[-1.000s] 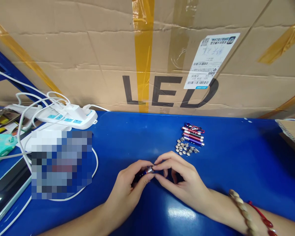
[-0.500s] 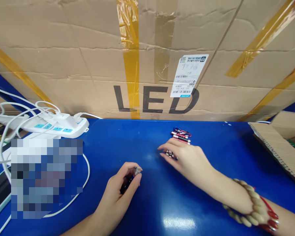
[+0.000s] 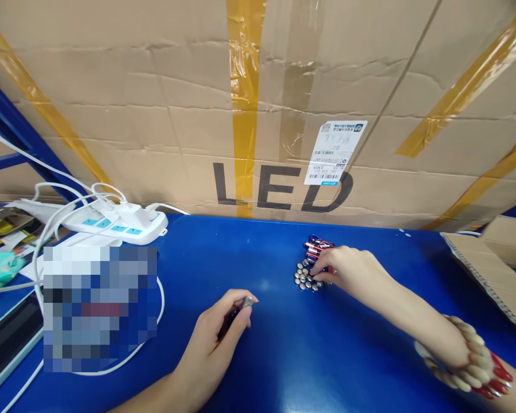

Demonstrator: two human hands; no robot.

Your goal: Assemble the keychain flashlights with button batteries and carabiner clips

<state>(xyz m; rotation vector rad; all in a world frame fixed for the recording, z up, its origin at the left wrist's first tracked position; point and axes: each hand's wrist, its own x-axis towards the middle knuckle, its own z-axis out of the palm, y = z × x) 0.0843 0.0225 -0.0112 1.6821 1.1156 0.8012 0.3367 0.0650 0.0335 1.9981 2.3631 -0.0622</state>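
Note:
My left hand (image 3: 217, 332) is closed around a small tube with a silver end (image 3: 249, 301), which shows between thumb and forefinger; the tube's dark body is mostly covered by the fingers. Farther right, my right hand (image 3: 348, 267) reaches down over a pile of small round silver button cells (image 3: 302, 277). Its thumb and fingertips are pinched together at the pile's right edge, and what lies between them is hidden. Just behind the pile lie several slim red and dark tubes (image 3: 313, 250) with silver ends and thin cords, partly behind my right fingers.
A white power strip (image 3: 148, 232) with tangled cables stands at the back left. In front of it a blurred-out patch (image 3: 101, 310) hides something. The large cardboard box (image 3: 176, 143) marked LED walls off the back. An open carton (image 3: 490, 275) stands at the right on the blue table (image 3: 284, 367).
My right hand has moved slightly right and its fingers have closed at the pile, uncovering more of the button cells. My left hand keeps its grip on the tube. The view has shifted slightly.

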